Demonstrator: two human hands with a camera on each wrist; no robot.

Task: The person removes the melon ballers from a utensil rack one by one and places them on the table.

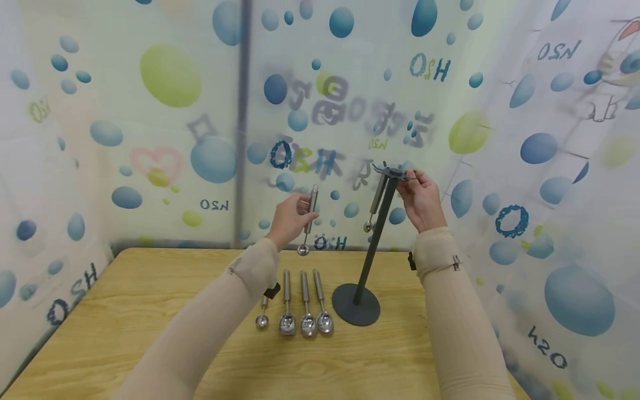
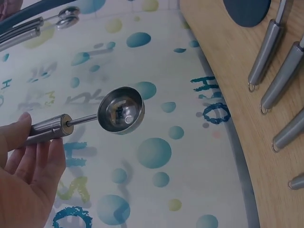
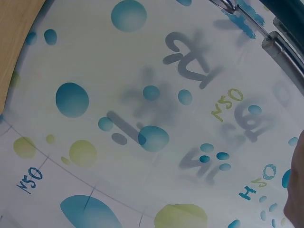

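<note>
My left hand pinches the steel handle of a round-bowled scoop, its bowl hanging downward above the table. In the left wrist view the scoop's hollow bowl shows clearly. My right hand holds the edge of the hooked top of a dark utensil stand; its fingertips are partly hidden. From that top hang steel scoops, two of them visible in the left wrist view. Left of the stand's round base, three larger oval scoops and a small round one lie in a row.
The wooden table carries the stand and the row of scoops. A printed curtain with coloured dots and lettering hangs behind the table's back edge and along the sides.
</note>
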